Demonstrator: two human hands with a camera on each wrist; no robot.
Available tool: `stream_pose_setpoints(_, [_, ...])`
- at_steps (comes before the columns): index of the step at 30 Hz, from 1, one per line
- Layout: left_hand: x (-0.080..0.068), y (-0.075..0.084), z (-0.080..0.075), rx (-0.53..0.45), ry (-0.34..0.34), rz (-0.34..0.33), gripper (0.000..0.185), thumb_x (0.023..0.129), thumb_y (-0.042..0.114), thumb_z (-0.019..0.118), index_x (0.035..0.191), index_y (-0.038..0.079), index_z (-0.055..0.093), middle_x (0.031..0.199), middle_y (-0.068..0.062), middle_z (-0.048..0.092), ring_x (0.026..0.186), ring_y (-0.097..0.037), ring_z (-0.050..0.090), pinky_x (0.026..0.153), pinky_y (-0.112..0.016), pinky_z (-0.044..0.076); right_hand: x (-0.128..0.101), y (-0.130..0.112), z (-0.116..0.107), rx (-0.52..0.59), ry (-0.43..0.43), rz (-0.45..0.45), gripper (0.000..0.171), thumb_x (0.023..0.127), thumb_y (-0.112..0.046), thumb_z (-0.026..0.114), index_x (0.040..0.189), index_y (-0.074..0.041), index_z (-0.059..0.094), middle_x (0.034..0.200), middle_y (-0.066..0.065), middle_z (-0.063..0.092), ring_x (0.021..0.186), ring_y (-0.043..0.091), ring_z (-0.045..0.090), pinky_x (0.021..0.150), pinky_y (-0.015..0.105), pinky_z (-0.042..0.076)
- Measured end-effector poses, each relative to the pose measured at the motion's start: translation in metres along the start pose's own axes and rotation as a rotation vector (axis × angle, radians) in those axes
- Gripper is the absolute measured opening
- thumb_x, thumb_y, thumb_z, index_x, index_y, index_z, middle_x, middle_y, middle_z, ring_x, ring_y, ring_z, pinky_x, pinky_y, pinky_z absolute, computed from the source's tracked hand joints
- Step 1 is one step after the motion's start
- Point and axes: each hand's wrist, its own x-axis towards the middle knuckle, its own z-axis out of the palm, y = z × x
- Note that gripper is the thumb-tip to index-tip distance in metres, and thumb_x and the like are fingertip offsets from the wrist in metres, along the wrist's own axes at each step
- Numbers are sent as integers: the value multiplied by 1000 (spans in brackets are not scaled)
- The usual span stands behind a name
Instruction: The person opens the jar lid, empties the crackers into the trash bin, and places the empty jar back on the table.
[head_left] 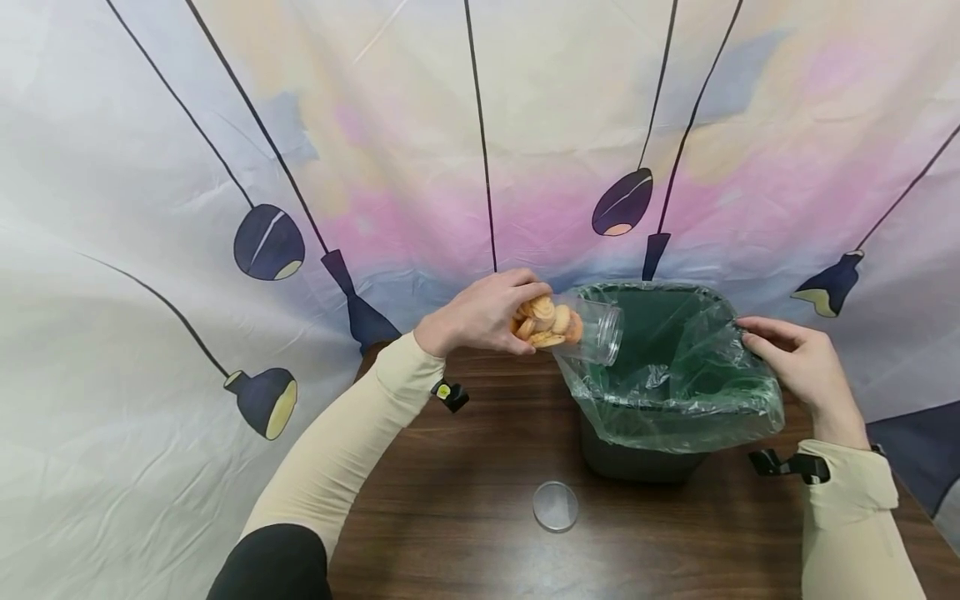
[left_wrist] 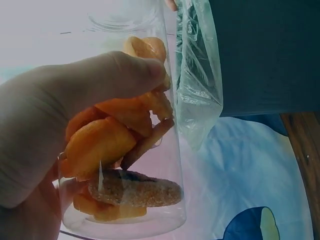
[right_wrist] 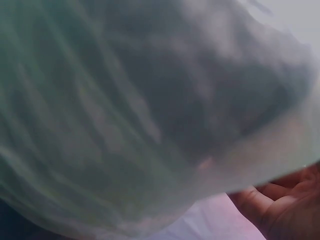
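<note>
- Over the bin's left rim, the clear jar [head_left: 581,332] of cookies [head_left: 546,323] lies tipped, its mouth aimed into the green liner [head_left: 678,367].
- The left hand [head_left: 480,315] wraps its fingers round the jar's base.
- The right hand [head_left: 798,360] grips the liner at the bin's right rim, likely to steady it.
- The lid [head_left: 556,506] lies on the wooden table [head_left: 465,508], apart from the bin [head_left: 637,462].

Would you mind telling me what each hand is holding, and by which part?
The left hand grips the jar round its base end, mouth tilted over the bin. The right hand holds the bin liner at the right rim.
</note>
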Motion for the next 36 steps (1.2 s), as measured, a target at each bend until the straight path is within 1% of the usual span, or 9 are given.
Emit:
stream_pose_setpoints(5, [4,3,-4,89,5,19,80,69,42,84,136,11,54,127,-6,54,110,-21,52,93,-38,47,1,2,-1,-8,-2,7,44,97,-28,61,132,-3,59,104,-38,53,92,-16,53,70,6,44])
stream_pose_setpoints(9, [7,6,-8,164,5,39,77,67,41,85,132,12,55,124,-5,54,111,-22,51,94,-37,46,1,2,-1,-3,-8,8,42,96,-28,61,132,-5,60,104,-37,53,92,-16,53,70,7,45])
stream_pose_setpoints(13, [9,11,-12,207,4,53,73,66,39,86,127,13,56,119,-4,54,111,-23,51,96,-36,45,1,1,-1,12,-16,6,41,96,-27,62,132,-7,60,105,-35,54,92,-15,54,70,8,45])
stream_pose_setpoints(18, [11,14,-15,250,16,73,72,65,39,86,124,12,56,115,-4,55,110,-22,52,101,-35,43,1,1,-1,16,-10,9,42,96,-28,62,132,-6,60,105,-36,54,92,-15,54,70,7,45])
stream_pose_setpoints(25, [13,14,-17,306,3,77,74,65,39,87,126,11,56,115,-5,55,110,-22,53,105,-35,41,1,-1,-1,10,0,8,44,96,-28,62,131,-2,59,103,-37,54,91,-15,54,70,7,45])
stream_pose_setpoints(29, [15,16,-18,380,-6,85,76,67,43,86,129,10,55,119,-6,55,113,-22,53,108,-35,39,1,-1,-2,13,-6,5,43,96,-28,62,131,-4,60,103,-37,54,90,-15,54,69,7,46])
stream_pose_setpoints(33, [16,18,-19,452,15,113,76,70,50,82,129,9,56,120,-6,56,116,-24,53,109,-35,39,0,0,-2,23,-12,6,41,96,-27,62,131,-7,61,104,-36,55,91,-15,54,69,7,46])
stream_pose_setpoints(36, [17,19,-20,468,45,129,74,72,51,81,128,9,57,119,-7,57,116,-25,53,108,-36,39,-1,1,-2,23,-10,9,41,96,-26,62,131,-7,61,104,-36,55,91,-15,54,69,8,46])
